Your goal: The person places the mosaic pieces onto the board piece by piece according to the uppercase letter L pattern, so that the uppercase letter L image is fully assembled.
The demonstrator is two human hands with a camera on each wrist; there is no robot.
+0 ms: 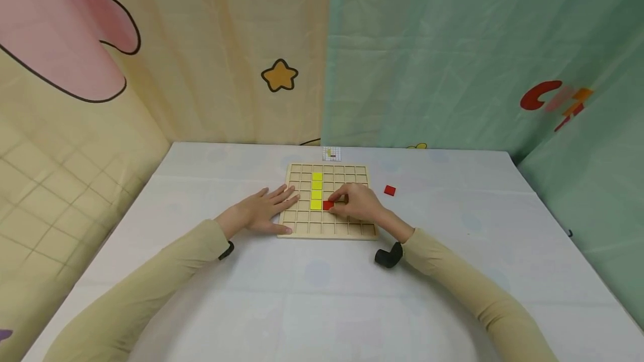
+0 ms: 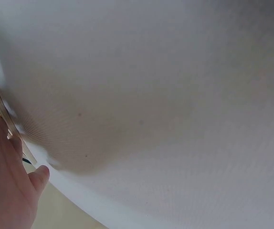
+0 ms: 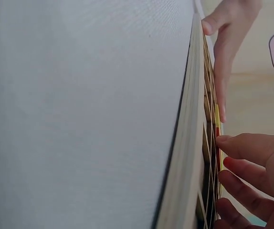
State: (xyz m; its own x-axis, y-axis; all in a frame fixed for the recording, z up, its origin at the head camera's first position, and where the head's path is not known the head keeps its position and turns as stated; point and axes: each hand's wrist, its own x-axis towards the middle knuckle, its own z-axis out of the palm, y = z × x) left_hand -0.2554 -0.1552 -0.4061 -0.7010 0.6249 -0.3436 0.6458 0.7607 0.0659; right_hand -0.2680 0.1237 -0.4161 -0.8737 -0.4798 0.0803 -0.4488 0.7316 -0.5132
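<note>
A wooden grid board (image 1: 307, 230) lies on the table, with a column of several yellow square tiles (image 1: 316, 195) set in its cells. Just right of the lowest yellow tile is a red square tile (image 1: 327, 205). My right hand (image 1: 359, 204) pinches this red tile at its right side between thumb and index finger; in the right wrist view the thumb (image 3: 244, 144) touches it at the grid. Spread flat, my left hand (image 1: 261, 210) rests with its fingertips on the board's left edge. In the left wrist view, the left hand (image 2: 8, 176) lies against that edge.
A second red tile (image 1: 389, 190) lies on the table right of the board. Behind the board is a small printed grid card (image 1: 331, 153). A white cloth covers the table (image 1: 302, 295), and curtains (image 1: 427, 60) hang along its back and sides.
</note>
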